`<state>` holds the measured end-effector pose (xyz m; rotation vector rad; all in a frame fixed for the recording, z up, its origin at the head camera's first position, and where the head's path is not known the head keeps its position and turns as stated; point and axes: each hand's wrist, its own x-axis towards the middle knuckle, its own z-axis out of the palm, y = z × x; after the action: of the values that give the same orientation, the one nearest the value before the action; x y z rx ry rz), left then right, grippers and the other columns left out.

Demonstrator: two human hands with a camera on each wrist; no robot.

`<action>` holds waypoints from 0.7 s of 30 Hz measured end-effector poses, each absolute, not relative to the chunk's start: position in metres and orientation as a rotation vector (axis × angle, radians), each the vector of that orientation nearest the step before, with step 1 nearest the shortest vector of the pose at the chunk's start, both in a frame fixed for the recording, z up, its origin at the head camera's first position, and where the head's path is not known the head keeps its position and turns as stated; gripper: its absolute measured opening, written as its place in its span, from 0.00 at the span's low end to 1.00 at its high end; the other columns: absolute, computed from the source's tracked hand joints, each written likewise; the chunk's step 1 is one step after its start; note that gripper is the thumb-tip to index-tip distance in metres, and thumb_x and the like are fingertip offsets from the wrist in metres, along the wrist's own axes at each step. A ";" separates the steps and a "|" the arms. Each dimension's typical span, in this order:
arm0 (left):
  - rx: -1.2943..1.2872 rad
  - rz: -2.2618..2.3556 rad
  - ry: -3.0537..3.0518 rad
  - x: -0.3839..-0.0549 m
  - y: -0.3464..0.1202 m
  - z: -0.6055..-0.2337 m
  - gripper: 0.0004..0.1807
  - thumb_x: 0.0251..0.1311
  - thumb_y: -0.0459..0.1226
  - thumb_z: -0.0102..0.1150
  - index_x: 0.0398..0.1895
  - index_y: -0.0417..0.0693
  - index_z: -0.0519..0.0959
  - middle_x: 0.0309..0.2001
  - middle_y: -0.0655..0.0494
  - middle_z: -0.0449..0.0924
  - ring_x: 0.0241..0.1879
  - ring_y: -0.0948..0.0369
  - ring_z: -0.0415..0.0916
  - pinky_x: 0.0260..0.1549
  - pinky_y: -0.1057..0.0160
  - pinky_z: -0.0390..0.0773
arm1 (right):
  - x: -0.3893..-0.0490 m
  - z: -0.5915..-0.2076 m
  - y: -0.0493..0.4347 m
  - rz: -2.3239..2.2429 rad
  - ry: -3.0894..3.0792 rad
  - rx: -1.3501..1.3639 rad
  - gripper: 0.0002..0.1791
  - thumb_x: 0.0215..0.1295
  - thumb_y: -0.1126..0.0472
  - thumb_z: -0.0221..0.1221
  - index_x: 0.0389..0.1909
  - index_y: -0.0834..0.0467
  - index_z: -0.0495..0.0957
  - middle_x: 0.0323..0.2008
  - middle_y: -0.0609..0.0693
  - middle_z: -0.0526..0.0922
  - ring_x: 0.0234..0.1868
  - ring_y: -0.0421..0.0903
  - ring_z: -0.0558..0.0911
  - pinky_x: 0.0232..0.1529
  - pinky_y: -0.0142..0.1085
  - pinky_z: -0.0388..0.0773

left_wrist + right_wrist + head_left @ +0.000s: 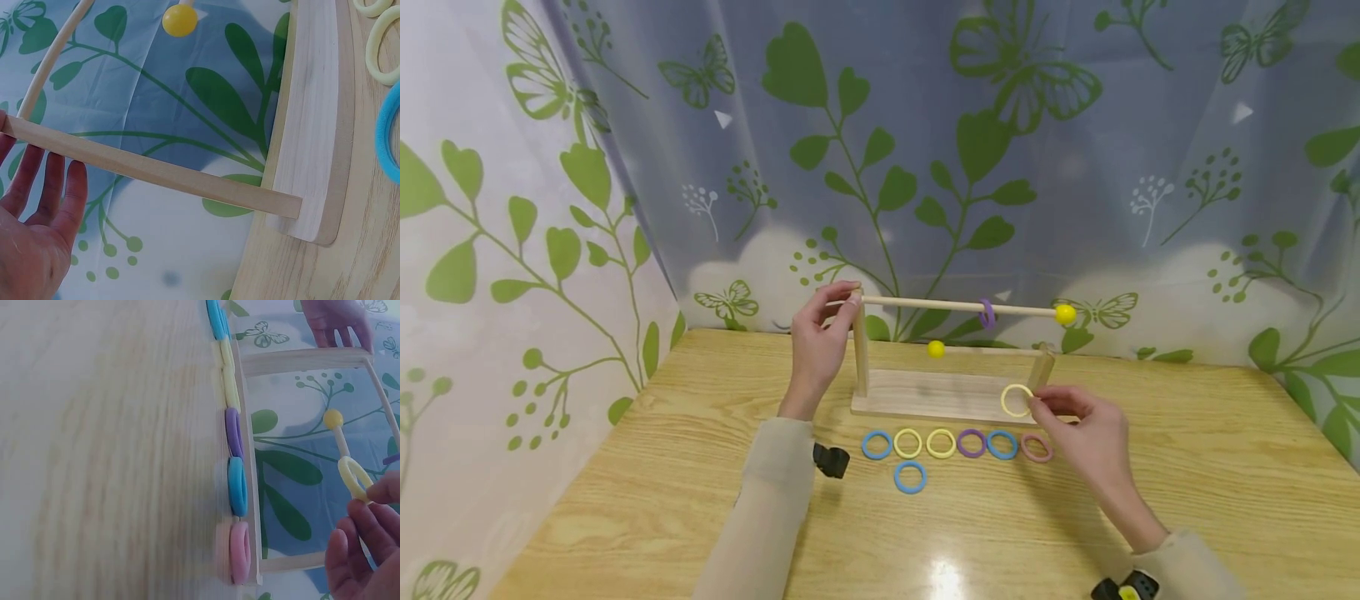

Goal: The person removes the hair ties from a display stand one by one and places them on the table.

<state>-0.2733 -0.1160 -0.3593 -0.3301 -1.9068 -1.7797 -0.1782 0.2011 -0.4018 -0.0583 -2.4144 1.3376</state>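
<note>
My left hand (822, 343) grips the top of the left upright (861, 354) of a wooden stand, where the long upper rod (925, 304) joins it. A purple ring (987, 314) hangs on that rod, short of the yellow ball (1065, 314) at its right end. The lower rod (992, 352) runs left from the shorter right upright to another yellow ball (936, 349). In front of the right upright, my right hand (1086, 429) pinches a pale yellow ring (1017, 401) between thumb and fingertips. The right wrist view shows this ring (354, 477) held up off the table.
A row of blue, yellow, purple and pink rings (972, 443) lies along the front of the stand's base (925, 407). One more blue ring (910, 477) lies nearer to me. Behind the wooden table (662, 500) hangs a leaf-patterned curtain (895, 167).
</note>
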 end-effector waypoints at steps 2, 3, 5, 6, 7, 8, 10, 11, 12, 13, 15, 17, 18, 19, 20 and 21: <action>-0.332 -1.782 -1.908 -0.273 -0.116 -0.359 0.11 0.71 0.37 0.59 0.52 0.47 0.85 0.49 0.45 0.84 0.44 0.57 0.82 0.38 0.67 0.84 | -0.177 -0.402 0.200 1.342 -2.447 -0.046 0.10 0.65 0.56 0.69 0.40 0.58 0.89 0.32 0.47 0.91 0.32 0.24 0.81 0.32 0.22 0.80; -0.334 -1.784 -1.907 -0.273 -0.116 -0.359 0.11 0.71 0.37 0.59 0.52 0.46 0.85 0.49 0.45 0.84 0.44 0.57 0.82 0.37 0.70 0.83 | -0.177 -0.402 0.200 1.346 -2.459 -0.043 0.10 0.65 0.55 0.69 0.41 0.57 0.89 0.33 0.48 0.91 0.32 0.24 0.81 0.32 0.22 0.80; -0.334 -1.785 -1.910 -0.273 -0.116 -0.359 0.11 0.71 0.37 0.59 0.53 0.47 0.85 0.49 0.45 0.84 0.44 0.57 0.82 0.37 0.70 0.83 | -0.177 -0.402 0.199 1.365 -2.477 -0.039 0.11 0.65 0.55 0.69 0.41 0.57 0.89 0.34 0.49 0.91 0.32 0.25 0.81 0.33 0.22 0.80; -0.333 -1.784 -1.912 -0.273 -0.116 -0.359 0.12 0.71 0.37 0.59 0.53 0.46 0.85 0.49 0.45 0.84 0.44 0.57 0.82 0.37 0.70 0.83 | -0.177 -0.403 0.199 1.377 -2.482 -0.037 0.11 0.65 0.55 0.69 0.42 0.58 0.88 0.34 0.49 0.91 0.32 0.25 0.82 0.33 0.23 0.81; -0.332 -1.783 -1.913 -0.273 -0.116 -0.359 0.12 0.71 0.37 0.59 0.53 0.47 0.85 0.49 0.45 0.84 0.44 0.57 0.82 0.37 0.70 0.83 | -0.176 -0.403 0.198 1.409 -2.483 -0.037 0.12 0.65 0.55 0.69 0.42 0.58 0.88 0.34 0.50 0.91 0.32 0.27 0.83 0.32 0.25 0.82; -0.330 -1.783 -1.914 -0.273 -0.116 -0.359 0.12 0.71 0.37 0.60 0.53 0.46 0.85 0.49 0.46 0.84 0.44 0.58 0.82 0.37 0.70 0.83 | -0.176 -0.403 0.198 1.450 -2.479 -0.041 0.12 0.65 0.55 0.69 0.43 0.59 0.88 0.34 0.50 0.91 0.32 0.29 0.84 0.31 0.27 0.83; -0.330 -1.781 -1.914 -0.272 -0.116 -0.359 0.12 0.71 0.37 0.59 0.53 0.46 0.85 0.49 0.46 0.84 0.44 0.59 0.82 0.37 0.70 0.83 | -0.176 -0.404 0.197 1.534 -2.472 -0.047 0.13 0.65 0.55 0.69 0.43 0.61 0.87 0.33 0.50 0.90 0.30 0.33 0.86 0.30 0.32 0.86; -0.331 -1.780 -1.913 -0.272 -0.116 -0.359 0.12 0.71 0.37 0.59 0.53 0.46 0.85 0.49 0.46 0.84 0.44 0.60 0.82 0.37 0.70 0.83 | -0.176 -0.405 0.196 1.572 -2.467 -0.049 0.14 0.65 0.56 0.69 0.44 0.62 0.87 0.33 0.50 0.90 0.30 0.35 0.86 0.30 0.34 0.87; -0.331 -1.780 -1.913 -0.272 -0.116 -0.359 0.12 0.71 0.37 0.59 0.53 0.46 0.85 0.49 0.47 0.84 0.44 0.60 0.82 0.38 0.70 0.83 | -0.176 -0.406 0.195 1.603 -2.464 -0.048 0.14 0.65 0.57 0.69 0.44 0.63 0.86 0.33 0.50 0.90 0.29 0.37 0.87 0.29 0.35 0.87; -0.332 -1.781 -1.911 -0.272 -0.116 -0.359 0.11 0.71 0.37 0.59 0.52 0.46 0.85 0.49 0.47 0.84 0.44 0.61 0.82 0.38 0.70 0.83 | -0.175 -0.406 0.194 1.625 -2.464 -0.046 0.14 0.65 0.57 0.69 0.44 0.63 0.86 0.32 0.50 0.90 0.28 0.38 0.87 0.29 0.36 0.87; -0.333 -1.782 -1.910 -0.272 -0.116 -0.359 0.11 0.71 0.37 0.59 0.52 0.46 0.85 0.49 0.47 0.84 0.43 0.61 0.82 0.38 0.70 0.83 | -0.175 -0.408 0.193 1.611 -2.482 -0.031 0.12 0.65 0.58 0.69 0.43 0.63 0.86 0.32 0.51 0.89 0.28 0.38 0.86 0.29 0.34 0.86; -0.332 -1.783 -1.909 -0.272 -0.116 -0.359 0.12 0.71 0.37 0.59 0.52 0.46 0.85 0.49 0.47 0.84 0.43 0.62 0.81 0.38 0.70 0.83 | -0.176 -0.409 0.191 1.574 -2.504 -0.014 0.11 0.64 0.59 0.69 0.42 0.62 0.87 0.33 0.53 0.90 0.28 0.37 0.85 0.28 0.32 0.85; -0.331 -1.784 -1.911 -0.272 -0.116 -0.359 0.12 0.71 0.37 0.59 0.53 0.45 0.85 0.49 0.47 0.84 0.43 0.62 0.81 0.38 0.70 0.83 | -0.176 -0.410 0.191 1.544 -2.519 -0.007 0.10 0.64 0.59 0.69 0.41 0.61 0.87 0.33 0.54 0.90 0.28 0.36 0.85 0.28 0.31 0.85; -0.330 -1.786 -1.911 -0.273 -0.116 -0.359 0.12 0.71 0.37 0.59 0.53 0.45 0.85 0.49 0.46 0.84 0.43 0.61 0.81 0.38 0.70 0.83 | -0.176 -0.410 0.190 1.514 -2.534 -0.002 0.09 0.64 0.59 0.69 0.40 0.60 0.88 0.33 0.54 0.90 0.29 0.35 0.84 0.28 0.30 0.84; -0.331 -1.787 -1.912 -0.272 -0.116 -0.359 0.12 0.71 0.37 0.59 0.53 0.45 0.84 0.49 0.46 0.84 0.43 0.61 0.81 0.38 0.70 0.83 | -0.176 -0.411 0.189 1.482 -2.550 0.002 0.08 0.63 0.59 0.69 0.40 0.59 0.88 0.33 0.53 0.90 0.29 0.34 0.84 0.29 0.29 0.83; -0.329 -1.789 -1.913 -0.272 -0.116 -0.359 0.12 0.71 0.37 0.59 0.53 0.45 0.84 0.49 0.46 0.84 0.43 0.61 0.81 0.37 0.70 0.83 | -0.176 -0.412 0.188 1.453 -2.565 0.005 0.08 0.63 0.59 0.69 0.40 0.58 0.88 0.33 0.53 0.91 0.30 0.33 0.84 0.31 0.28 0.83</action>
<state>-0.2722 -0.1161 -0.3591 -0.3287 -1.9129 -1.7894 -0.1759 0.1881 -0.4116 0.0053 -2.5646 1.4530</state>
